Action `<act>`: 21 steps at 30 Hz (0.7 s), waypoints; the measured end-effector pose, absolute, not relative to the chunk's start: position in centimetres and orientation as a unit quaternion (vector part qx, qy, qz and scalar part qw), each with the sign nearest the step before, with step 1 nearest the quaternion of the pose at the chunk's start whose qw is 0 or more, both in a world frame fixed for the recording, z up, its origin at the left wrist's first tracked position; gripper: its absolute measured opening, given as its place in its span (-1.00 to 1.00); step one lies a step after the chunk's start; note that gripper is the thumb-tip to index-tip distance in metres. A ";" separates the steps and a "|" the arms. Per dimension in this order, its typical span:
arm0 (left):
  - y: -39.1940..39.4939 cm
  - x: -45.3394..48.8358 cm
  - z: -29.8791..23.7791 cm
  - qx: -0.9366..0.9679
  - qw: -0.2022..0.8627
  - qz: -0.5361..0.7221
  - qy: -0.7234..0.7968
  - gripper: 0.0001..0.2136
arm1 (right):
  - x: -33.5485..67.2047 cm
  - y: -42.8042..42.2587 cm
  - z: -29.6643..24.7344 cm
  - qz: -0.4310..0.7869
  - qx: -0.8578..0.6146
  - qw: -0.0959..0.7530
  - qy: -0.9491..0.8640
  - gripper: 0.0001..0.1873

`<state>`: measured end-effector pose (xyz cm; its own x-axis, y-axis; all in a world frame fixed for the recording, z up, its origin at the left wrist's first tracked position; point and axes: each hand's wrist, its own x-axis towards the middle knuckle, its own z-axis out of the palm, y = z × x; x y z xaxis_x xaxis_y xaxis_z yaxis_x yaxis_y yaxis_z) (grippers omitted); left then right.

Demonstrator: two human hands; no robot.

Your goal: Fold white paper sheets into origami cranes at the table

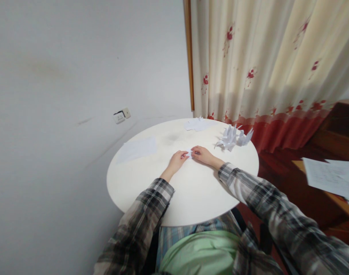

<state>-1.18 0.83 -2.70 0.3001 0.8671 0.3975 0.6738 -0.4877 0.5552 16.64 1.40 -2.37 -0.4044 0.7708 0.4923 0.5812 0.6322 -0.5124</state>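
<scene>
My left hand [178,158] and my right hand [201,154] meet near the middle of a round white table [191,194]. Both have their fingers closed in a pinch on a small piece of white paper [189,153] that lies between them on the tabletop. Most of the paper is hidden by my fingers. Both forearms wear plaid sleeves.
A flat white sheet [137,149] lies on the table's left side. Several folded paper figures [233,138] stand at the right rim, and more folded paper [197,124] lies at the far edge. A curtain [262,65] hangs behind. A wooden desk with papers [331,175] stands at the right.
</scene>
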 end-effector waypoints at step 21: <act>0.4 -1.3 -2.6 0.832 0.108 0.346 0.421 -0.91 | 16.7 1.5 -2.2 0.126 -0.409 0.344 -0.835 -0.91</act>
<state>-1.28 0.42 -2.60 0.4065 0.7749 0.4840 0.6250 -0.6223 0.4713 16.74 1.50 -2.18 -0.4281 0.7706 0.4721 0.5964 0.6334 -0.4931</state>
